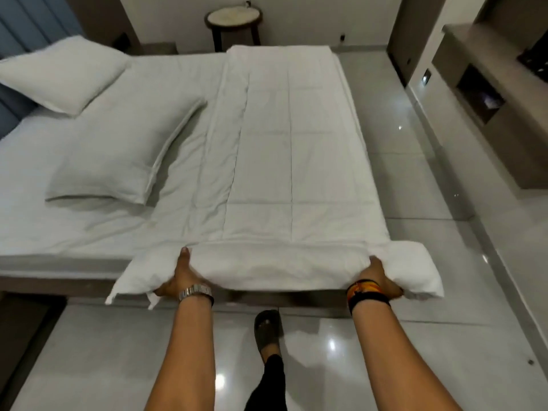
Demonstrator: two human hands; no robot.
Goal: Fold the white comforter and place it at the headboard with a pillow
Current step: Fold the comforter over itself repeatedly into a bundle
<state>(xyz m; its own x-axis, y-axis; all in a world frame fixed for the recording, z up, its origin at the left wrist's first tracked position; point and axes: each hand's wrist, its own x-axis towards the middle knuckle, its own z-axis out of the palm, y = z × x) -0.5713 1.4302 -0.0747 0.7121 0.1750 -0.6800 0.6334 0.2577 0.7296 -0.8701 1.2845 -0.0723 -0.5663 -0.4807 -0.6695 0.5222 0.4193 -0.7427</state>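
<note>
The white comforter (284, 149) lies folded into a long strip along the right side of the bed (44, 221), reaching from the far edge to the near edge. Its near end is turned up into a thick fold that overhangs the bed's edge. My left hand (178, 277), with a metal watch on the wrist, grips that fold on the left. My right hand (378, 277), with coloured wristbands, grips it on the right. Two white pillows lie on the sheet: one (124, 152) beside the comforter, one (62, 72) at the blue headboard (26, 28) on the left.
A round side table (234, 20) stands beyond the far edge of the bed. Glossy tiled floor (415, 185) runs along the right, with a built-in shelf unit (486, 93) past it. My sandalled foot (268, 330) is on the floor below the bed's edge.
</note>
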